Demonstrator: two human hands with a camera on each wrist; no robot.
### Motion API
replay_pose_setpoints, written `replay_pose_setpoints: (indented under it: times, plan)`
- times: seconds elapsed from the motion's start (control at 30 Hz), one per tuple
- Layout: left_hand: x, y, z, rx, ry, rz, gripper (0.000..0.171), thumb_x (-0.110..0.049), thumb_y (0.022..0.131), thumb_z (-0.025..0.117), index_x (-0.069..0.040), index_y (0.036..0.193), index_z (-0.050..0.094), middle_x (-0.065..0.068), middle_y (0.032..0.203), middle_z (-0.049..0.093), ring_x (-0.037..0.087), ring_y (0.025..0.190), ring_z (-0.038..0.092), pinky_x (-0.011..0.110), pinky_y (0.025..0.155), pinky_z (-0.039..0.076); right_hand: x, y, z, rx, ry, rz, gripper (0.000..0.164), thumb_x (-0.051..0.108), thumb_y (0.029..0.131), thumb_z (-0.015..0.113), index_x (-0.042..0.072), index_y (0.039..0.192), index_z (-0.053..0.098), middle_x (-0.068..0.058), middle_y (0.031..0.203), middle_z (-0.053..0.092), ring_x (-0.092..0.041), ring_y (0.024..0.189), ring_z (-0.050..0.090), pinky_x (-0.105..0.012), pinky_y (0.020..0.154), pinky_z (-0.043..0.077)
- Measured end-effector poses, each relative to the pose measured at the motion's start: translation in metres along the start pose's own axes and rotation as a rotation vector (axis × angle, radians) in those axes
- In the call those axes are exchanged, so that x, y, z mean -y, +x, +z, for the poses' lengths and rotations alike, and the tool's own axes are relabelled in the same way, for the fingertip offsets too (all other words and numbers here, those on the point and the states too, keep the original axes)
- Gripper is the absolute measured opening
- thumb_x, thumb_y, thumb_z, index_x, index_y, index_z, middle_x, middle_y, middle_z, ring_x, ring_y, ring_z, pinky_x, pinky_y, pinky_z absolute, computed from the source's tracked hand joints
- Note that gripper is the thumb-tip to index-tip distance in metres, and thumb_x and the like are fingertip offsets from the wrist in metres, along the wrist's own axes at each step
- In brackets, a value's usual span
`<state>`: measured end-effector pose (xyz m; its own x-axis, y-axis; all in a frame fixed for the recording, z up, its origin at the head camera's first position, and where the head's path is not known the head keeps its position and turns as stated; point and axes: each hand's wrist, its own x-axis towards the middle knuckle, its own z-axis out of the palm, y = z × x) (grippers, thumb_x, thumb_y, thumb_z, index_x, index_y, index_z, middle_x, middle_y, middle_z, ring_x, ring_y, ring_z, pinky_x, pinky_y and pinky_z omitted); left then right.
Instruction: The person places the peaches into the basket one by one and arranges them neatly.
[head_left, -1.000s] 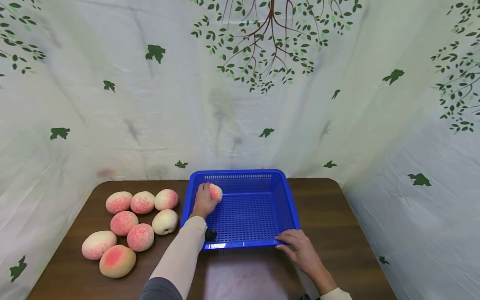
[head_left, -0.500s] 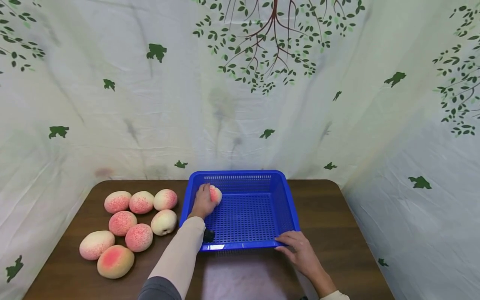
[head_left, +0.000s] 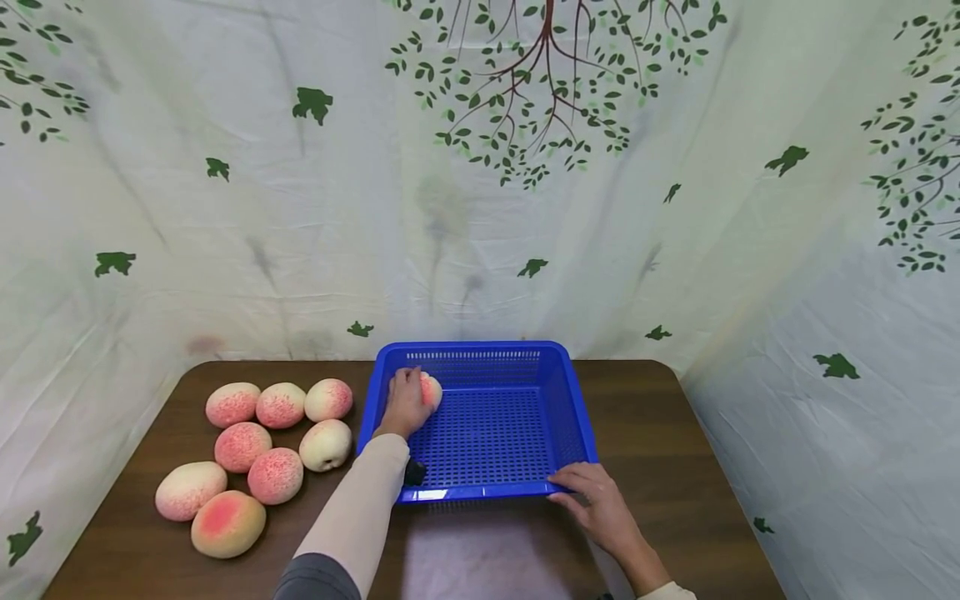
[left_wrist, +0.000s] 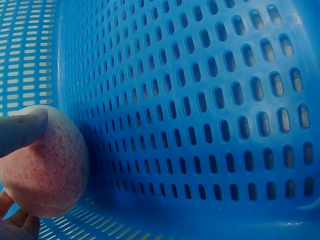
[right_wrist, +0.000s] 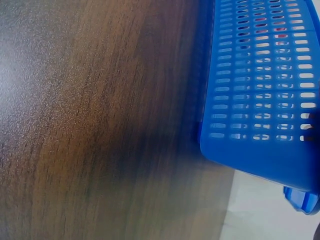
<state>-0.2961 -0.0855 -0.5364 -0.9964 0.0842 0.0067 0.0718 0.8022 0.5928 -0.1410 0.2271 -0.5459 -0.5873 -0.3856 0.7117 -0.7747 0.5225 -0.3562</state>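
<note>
A blue perforated plastic basket (head_left: 487,437) stands at the back middle of the table. Inside it, by the left wall and toward the back corner, my left hand (head_left: 406,407) grips a pink-speckled peach (head_left: 431,392). The left wrist view shows the thumb over the top of this peach (left_wrist: 55,165) and fingertips beneath it, close to the slotted basket floor. My right hand (head_left: 600,507) pinches the basket's front right corner, fingers over the rim and thumb below. In the right wrist view, the basket's outer wall (right_wrist: 245,115) fills the right side.
Left of the basket, several more peaches (head_left: 242,447) lie grouped on the brown wooden table (head_left: 645,417). One peach (head_left: 228,523) nearest the front is yellower with a red blush. A pale cloth wall (head_left: 465,250) with leaf prints rises behind the table's back edge.
The head view shifts very slightly, moving the basket and peaches a little left in the picture. Both hands keep their hold on the peach and the basket rim.
</note>
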Motion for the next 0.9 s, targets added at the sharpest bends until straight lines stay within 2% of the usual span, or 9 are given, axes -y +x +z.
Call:
replay_pose_setpoints:
  times: [0.33,0.57,0.7,0.9]
  plan:
    - [0.001,0.0,-0.003,-0.019,0.043,0.055,0.072,-0.007,0.074,0.075,0.006,0.137,0.043,0.03,0.133,0.039,0.047,0.125,0.035,0.056,0.105,0.03,0.001,0.001,0.0,0.001,-0.004,0.002,0.027,0.007,0.067,0.081,0.006,0.092,0.073,-0.002,0.089,0.069,-0.018,0.081,0.063,-0.026,0.078,0.041]
    - [-0.001,0.0,-0.007,-0.001,0.121,0.09,0.072,-0.019,0.077,0.078,0.0,0.139,0.045,0.028,0.138,0.039,0.044,0.13,0.032,0.056,0.105,0.03,0.001,0.0,0.0,-0.008,0.001,-0.003,0.019,0.014,0.076,0.078,0.006,0.093,0.073,-0.003,0.088,0.069,-0.019,0.08,0.063,-0.026,0.078,0.041]
    - [-0.008,-0.002,-0.02,0.003,0.137,0.114,0.073,-0.025,0.077,0.077,-0.002,0.139,0.046,0.027,0.137,0.041,0.044,0.13,0.033,0.056,0.103,0.031,0.003,0.001,0.0,-0.011,-0.006,0.003,0.02,0.014,0.075,0.078,0.005,0.092,0.073,-0.003,0.088,0.069,-0.019,0.08,0.062,-0.026,0.078,0.042]
    - [-0.024,-0.009,-0.05,0.036,0.15,0.155,0.071,-0.037,0.082,0.073,-0.008,0.141,0.046,0.023,0.138,0.043,0.043,0.129,0.036,0.059,0.102,0.03,0.005,0.001,0.0,-0.007,-0.014,0.005,0.021,0.012,0.072,0.08,0.006,0.092,0.073,-0.003,0.089,0.069,-0.02,0.08,0.062,-0.027,0.078,0.042]
